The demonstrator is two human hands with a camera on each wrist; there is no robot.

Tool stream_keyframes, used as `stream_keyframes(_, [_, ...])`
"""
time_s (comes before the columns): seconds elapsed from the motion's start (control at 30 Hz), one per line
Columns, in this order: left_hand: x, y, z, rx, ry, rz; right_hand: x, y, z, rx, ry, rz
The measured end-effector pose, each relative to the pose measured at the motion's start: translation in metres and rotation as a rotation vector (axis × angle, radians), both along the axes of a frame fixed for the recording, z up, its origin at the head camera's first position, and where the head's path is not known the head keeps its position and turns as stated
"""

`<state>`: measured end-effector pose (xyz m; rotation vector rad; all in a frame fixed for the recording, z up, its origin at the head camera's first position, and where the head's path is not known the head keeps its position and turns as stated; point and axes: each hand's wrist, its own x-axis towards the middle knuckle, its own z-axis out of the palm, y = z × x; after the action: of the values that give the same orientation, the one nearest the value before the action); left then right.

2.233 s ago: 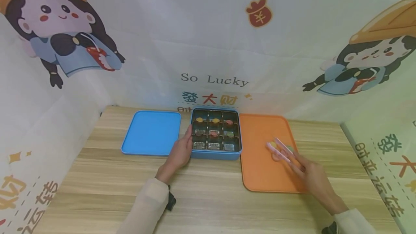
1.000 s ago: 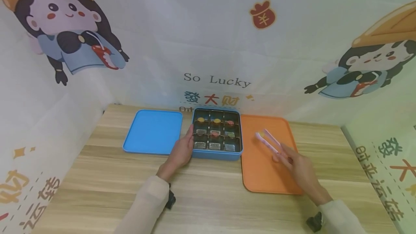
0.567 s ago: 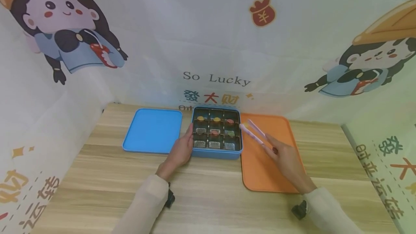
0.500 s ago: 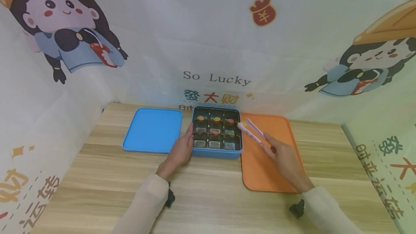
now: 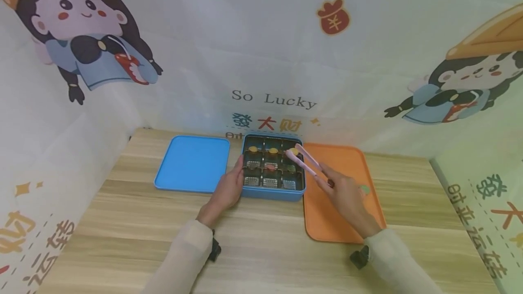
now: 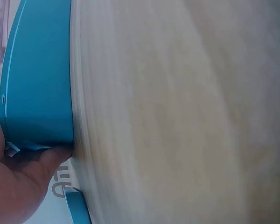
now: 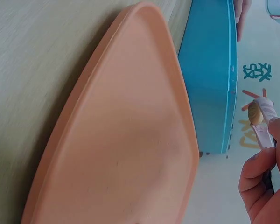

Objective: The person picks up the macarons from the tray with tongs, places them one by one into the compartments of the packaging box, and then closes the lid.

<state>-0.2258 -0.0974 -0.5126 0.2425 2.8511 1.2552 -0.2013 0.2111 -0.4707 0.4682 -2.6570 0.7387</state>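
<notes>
My left hand [image 5: 227, 190] rests against the left side of a blue tin [image 5: 273, 193], fingers lying along its wall; the left wrist view shows the thumb at a lower corner of the tin. The tin holds a black divided insert with several compartments. Small yellow pieces [image 5: 273, 151], a pink piece [image 5: 270, 167] and a green piece [image 5: 291, 168] sit in it. My right hand [image 5: 347, 196] grips pale pink tongs [image 5: 304, 165] over the tin's right back part. Between their tips is a yellow oval piece [image 7: 255, 113], ridged in the right wrist view. The tongs partly cover another pink piece.
An orange tray [image 5: 327, 226] lies right of the tin, under my right hand, with a green piece [image 5: 364, 189] on it. To the left lies a blue lid [image 5: 192, 163]. A printed cloth [image 5: 269, 58] hangs close behind the wooden table [image 5: 253, 248].
My right hand has moved left from the orange tray to above the tin, carrying the yellow piece in the tongs. My left hand stays at the tin's left side.
</notes>
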Motion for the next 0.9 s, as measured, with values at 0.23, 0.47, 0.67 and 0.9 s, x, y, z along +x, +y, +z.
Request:
stream_keyframes(0.23, [0.0, 0.0, 0.001, 0.011, -0.003, -0.001, -0.002, -0.012, -0.004, -0.027, -0.031, 0.046])
stream_keyframes(0.47, [0.002, -0.001, 0.001, 0.02, 0.004, 0.0, -0.002, -0.026, -0.007, -0.038, -0.062, 0.07])
stream_keyframes(0.67, [0.002, -0.001, -0.001, 0.014, -0.009, 0.012, -0.002, -0.04, -0.01, -0.029, -0.059, 0.08])
stream_keyframes(0.9, [0.001, 0.0, -0.002, 0.004, 0.031, 0.01, -0.004, -0.055, -0.009, -0.039, -0.093, 0.091])
